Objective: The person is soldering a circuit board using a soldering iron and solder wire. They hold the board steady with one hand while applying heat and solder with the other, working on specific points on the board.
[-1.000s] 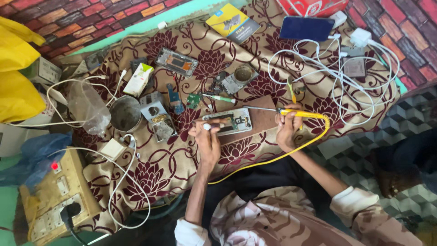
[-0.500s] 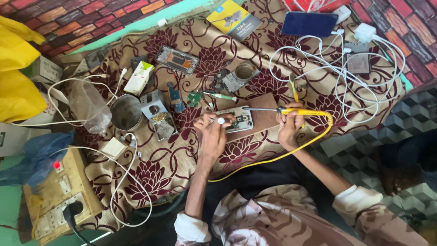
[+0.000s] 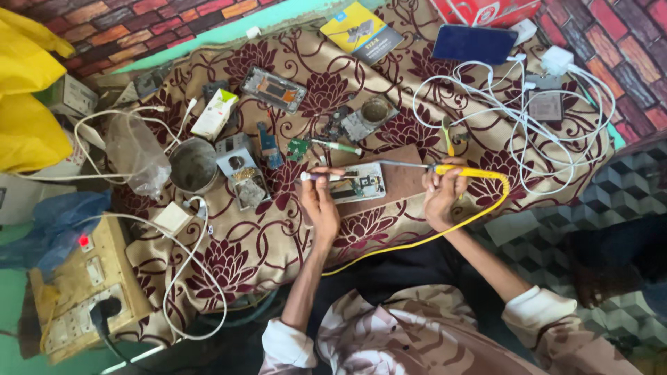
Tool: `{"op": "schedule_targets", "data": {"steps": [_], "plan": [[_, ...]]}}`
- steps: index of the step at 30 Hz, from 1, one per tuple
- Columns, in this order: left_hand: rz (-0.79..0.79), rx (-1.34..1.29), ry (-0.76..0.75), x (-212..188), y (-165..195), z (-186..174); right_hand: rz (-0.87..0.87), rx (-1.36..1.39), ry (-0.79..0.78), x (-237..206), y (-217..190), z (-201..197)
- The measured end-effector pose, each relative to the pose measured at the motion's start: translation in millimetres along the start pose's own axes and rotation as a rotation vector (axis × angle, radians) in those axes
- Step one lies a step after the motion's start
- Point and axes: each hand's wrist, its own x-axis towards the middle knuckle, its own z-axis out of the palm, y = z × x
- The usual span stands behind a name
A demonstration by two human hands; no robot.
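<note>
On the wooden board (image 3: 403,182) at mid-worktop: opened phone (image 3: 358,186), lying flat, likely light and fragile, best steadied by its edges. Left hand (image 3: 321,201) fingers are pinching a slim tool (image 3: 326,176); right hand (image 3: 445,194) fingers are gripping the yellow soldering iron (image 3: 462,169).

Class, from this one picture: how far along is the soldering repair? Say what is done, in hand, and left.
Done: the phone lies opened on the wooden board, and a separate frame and small boards lie apart on the cloth. In hand: the right hand holds the yellow soldering iron toward the phone; the left hand holds a thin tool there. Left: nothing looks reassembled.
</note>
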Motion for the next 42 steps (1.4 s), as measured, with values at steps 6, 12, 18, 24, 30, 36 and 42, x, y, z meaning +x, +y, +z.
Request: {"op": "schedule_targets", "data": {"steps": [6, 12, 18, 24, 30, 36, 42], "plan": [[0.031, -0.119, 0.024, -14, 8, 29, 0.036, 0.062, 0.063, 3, -3, 2], [0.292, 0.426, -0.053, -30, 34, 23, 0.003, -0.006, -0.008, -1, -5, 0], [0.345, 0.708, -0.110, -13, 36, 7, -0.006, -0.019, -0.031, 0, -2, -2], [0.107, 0.328, -0.246, -7, 24, 4, -0.028, -0.065, -0.055, -1, -2, -4], [0.324, 0.715, -0.252, -8, 26, 0, -0.019, -0.054, -0.066, -4, 2, -10], [0.275, 0.535, -0.199, -2, 29, 0, -0.020, -0.032, -0.082, -1, 8, -12], [0.281, 0.613, -0.146, -6, 30, -8, -0.005, -0.047, -0.088, -5, 12, -14]]}}
